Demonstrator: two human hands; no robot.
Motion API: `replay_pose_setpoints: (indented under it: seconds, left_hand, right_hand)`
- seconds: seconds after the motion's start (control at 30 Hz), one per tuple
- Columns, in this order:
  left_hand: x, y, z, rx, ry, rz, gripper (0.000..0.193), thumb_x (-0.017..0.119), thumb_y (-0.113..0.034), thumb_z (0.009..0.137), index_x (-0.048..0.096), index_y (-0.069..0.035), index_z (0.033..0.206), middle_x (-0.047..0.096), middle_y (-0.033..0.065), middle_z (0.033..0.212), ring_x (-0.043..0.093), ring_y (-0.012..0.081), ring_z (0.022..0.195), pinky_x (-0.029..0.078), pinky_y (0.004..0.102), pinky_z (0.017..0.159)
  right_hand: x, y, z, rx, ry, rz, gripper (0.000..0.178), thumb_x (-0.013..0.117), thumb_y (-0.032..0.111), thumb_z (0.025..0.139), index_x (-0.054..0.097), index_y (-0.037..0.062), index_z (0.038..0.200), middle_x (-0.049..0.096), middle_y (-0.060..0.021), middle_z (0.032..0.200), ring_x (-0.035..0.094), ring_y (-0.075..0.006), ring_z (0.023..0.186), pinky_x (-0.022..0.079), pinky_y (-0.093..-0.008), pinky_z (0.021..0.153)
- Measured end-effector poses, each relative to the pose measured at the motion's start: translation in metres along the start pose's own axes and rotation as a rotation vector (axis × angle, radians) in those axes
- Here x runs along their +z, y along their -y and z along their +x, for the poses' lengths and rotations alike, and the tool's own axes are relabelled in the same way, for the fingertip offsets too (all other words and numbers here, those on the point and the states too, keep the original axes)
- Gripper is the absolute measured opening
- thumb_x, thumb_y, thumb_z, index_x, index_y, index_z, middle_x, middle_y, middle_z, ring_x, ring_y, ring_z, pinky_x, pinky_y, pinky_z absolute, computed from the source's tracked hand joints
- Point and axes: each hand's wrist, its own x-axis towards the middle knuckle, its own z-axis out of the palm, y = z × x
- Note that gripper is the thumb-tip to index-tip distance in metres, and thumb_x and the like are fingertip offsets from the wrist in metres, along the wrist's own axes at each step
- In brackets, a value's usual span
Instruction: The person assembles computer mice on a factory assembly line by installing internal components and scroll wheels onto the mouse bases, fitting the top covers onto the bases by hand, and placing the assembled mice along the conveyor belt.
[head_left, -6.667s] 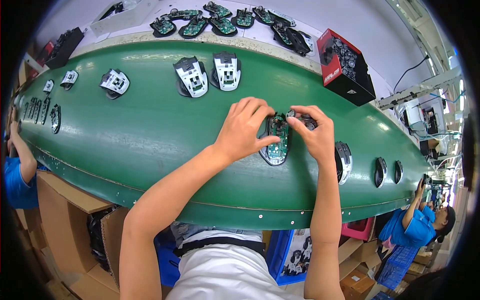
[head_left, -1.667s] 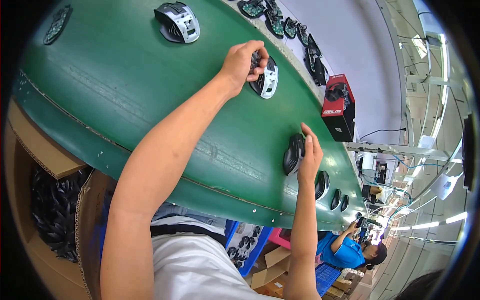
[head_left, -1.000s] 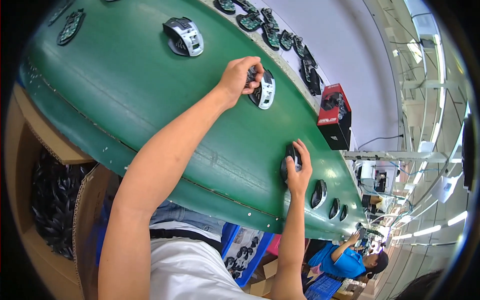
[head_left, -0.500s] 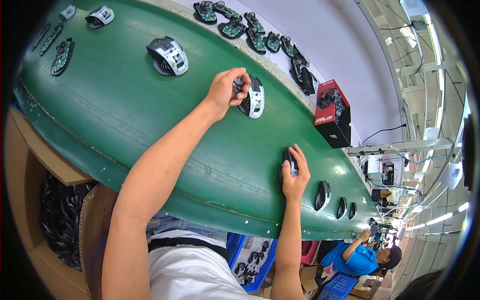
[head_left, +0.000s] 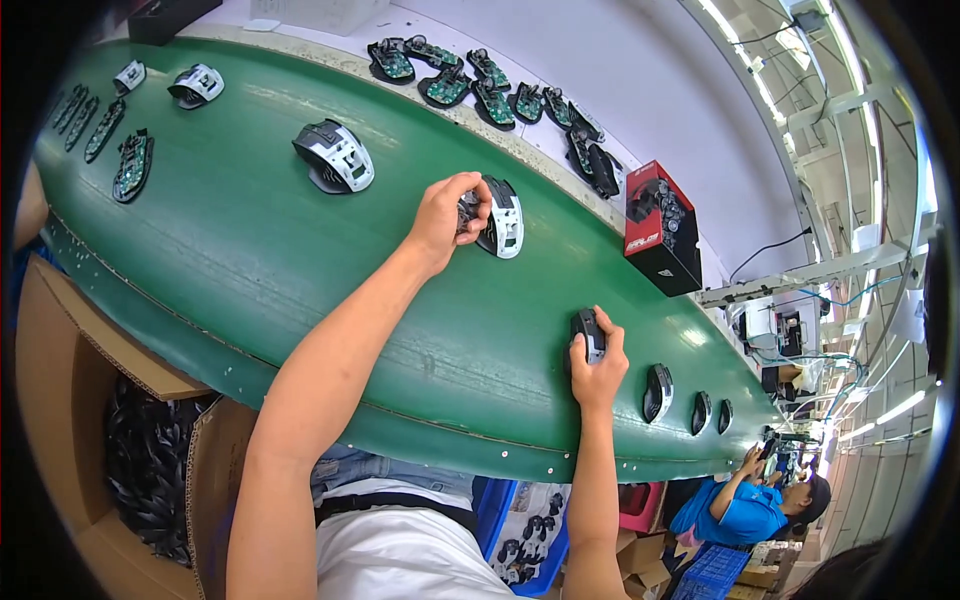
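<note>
My left hand (head_left: pixel 447 218) is curled closed around a clump of small dark parts (head_left: pixel 467 208), whose kind I cannot make out. Right beside its fingers a white-and-black computer mouse shell (head_left: pixel 508 222) lies on the green conveyor belt (head_left: pixel 400 305). Farther right, my right hand (head_left: pixel 602 368) grips a dark computer mouse (head_left: pixel 588 336) at the belt, thumb on one side and fingers along the other. Part of that mouse is hidden by the hand.
More mouse shells (head_left: pixel 335 157) and mouse bases with green circuit boards (head_left: pixel 132 166) lie along the belt. Other boards (head_left: pixel 445 85) rest on the far ledge near a red-and-black box (head_left: pixel 660 230). A carton of black parts (head_left: pixel 150 470) stands near left; a co-worker (head_left: pixel 735 510) sits right.
The view has shifted a little. My right hand's fingers have closed more tightly around the dark mouse. My left hand still holds the small parts beside the white-and-black shell.
</note>
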Motion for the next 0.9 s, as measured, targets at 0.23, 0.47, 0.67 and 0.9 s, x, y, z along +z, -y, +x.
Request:
replay_pose_setpoints:
  seconds: [0.23,0.47,0.67,0.9]
  left_hand:
    - [-0.002,0.001,-0.001,0.001,0.013,0.006,0.028,0.052,-0.03,0.095,0.055,-0.006,0.08,0.053,0.0037,0.068,0.046,0.0081,0.052,0.029,0.0208,0.038]
    - [0.003,0.003,-0.002,-0.015,0.025,0.019,0.028,0.052,-0.03,0.095,0.055,-0.006,0.08,0.053,0.0038,0.068,0.046,0.0079,0.052,0.029,0.0205,0.038]
    - [-0.001,0.007,-0.008,-0.034,0.018,0.039,0.03,0.05,-0.032,0.096,0.054,-0.006,0.083,0.052,0.0046,0.07,0.045,0.0091,0.052,0.029,0.0212,0.039]
    - [0.004,0.005,-0.004,-0.035,0.039,0.051,0.028,0.052,-0.03,0.095,0.054,-0.006,0.08,0.053,0.0037,0.068,0.046,0.0085,0.053,0.03,0.0208,0.039]
  right_hand:
    - [-0.002,0.004,0.004,0.011,0.024,-0.079,0.042,0.064,0.012,0.08,0.058,-0.0009,0.12,0.066,-0.0205,0.113,0.066,-0.0318,0.102,0.049,-0.0376,0.092]
    - [-0.005,-0.003,0.002,0.068,0.031,-0.027,0.045,0.064,0.012,0.081,0.056,-0.0018,0.123,0.065,-0.0206,0.116,0.064,-0.0354,0.106,0.047,-0.0397,0.096]
    - [-0.006,-0.001,-0.001,0.022,0.05,-0.131,0.044,0.066,0.012,0.079,0.057,-0.001,0.12,0.067,-0.0202,0.112,0.066,-0.0365,0.1,0.051,-0.0407,0.089]
    - [-0.009,-0.007,0.006,-0.044,0.005,-0.108,0.041,0.066,0.01,0.078,0.059,-0.0021,0.117,0.066,-0.02,0.115,0.065,-0.0364,0.104,0.049,-0.0406,0.093]
